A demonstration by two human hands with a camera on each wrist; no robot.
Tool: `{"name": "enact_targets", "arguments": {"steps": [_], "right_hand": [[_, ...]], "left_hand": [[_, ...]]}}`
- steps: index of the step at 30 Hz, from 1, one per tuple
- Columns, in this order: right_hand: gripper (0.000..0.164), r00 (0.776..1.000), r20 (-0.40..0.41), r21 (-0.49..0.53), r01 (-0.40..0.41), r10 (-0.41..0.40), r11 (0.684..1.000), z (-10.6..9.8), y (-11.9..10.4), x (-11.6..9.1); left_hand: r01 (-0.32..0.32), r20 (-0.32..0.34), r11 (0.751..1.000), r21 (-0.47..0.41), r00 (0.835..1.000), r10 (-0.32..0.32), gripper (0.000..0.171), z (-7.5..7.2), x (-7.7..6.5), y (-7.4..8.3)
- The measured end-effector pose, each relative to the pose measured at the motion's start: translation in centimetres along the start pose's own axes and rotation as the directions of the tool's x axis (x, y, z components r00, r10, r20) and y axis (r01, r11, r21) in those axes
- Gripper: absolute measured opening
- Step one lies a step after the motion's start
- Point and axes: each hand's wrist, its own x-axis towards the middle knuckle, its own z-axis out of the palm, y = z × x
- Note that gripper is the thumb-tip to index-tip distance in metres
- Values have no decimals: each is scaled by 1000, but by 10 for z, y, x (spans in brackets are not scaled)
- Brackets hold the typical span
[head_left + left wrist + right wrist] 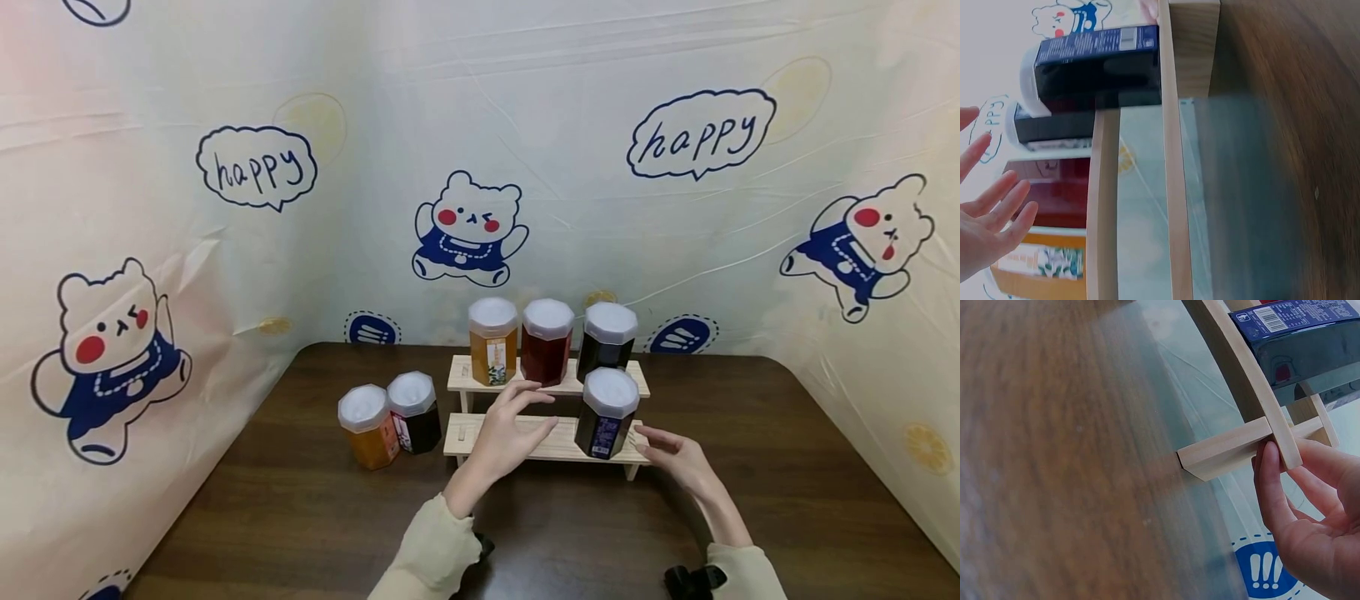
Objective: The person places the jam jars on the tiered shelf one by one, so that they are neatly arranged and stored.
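A two-tier wooden rack (480, 433) stands on the table. My right hand (678, 462) pinches the right end of its lower shelf (1263, 394) between thumb and fingers. Close to that end, a dark jar (609, 417) with a blue label and white lid sits on the lower shelf. My left hand (510, 433) is held over the lower shelf, left of that jar, fingers spread and holding nothing. On the upper tier stand a yellow-orange jar (493, 346), a deep red jar (547, 346) and another dark jar (606, 337), left to right.
Left of the rack, an orange jar (369, 429) and a dark jar (415, 414) stand side by side on the brown wooden table (300, 517). A printed curtain (570, 233) hangs behind the table and along its sides.
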Motion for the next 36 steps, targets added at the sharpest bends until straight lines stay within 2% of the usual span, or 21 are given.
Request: {"name": "enact_targets", "arguments": {"steps": [6, 18, 25, 32, 36], "right_hand": [[51, 1000, -1, -8, -3, 3, 1000, -1, 1, 0], [52, 1000, -5, 7, -9, 9, 1000, 0, 1, -1], [52, 1000, 3, 8, -15, 15, 1000, 1, 2, 0], [53, 1000, 8, 19, -16, 16, 1000, 0, 2, 1], [53, 1000, 8, 24, -20, 20, 1000, 0, 3, 1]], "left_hand": [[35, 5, 999, 17, 999, -35, 22, -16, -4, -8], [52, -37, 995, 91, 998, -49, 21, -47, -14, -22], [38, -65, 985, 171, 997, -27, 23, -63, -22, -30], [100, -76, 971, 215, 993, -86, 20, -80, -30, -37], [111, -92, 960, 258, 992, -90, 21, -90, -35, -41]]}}
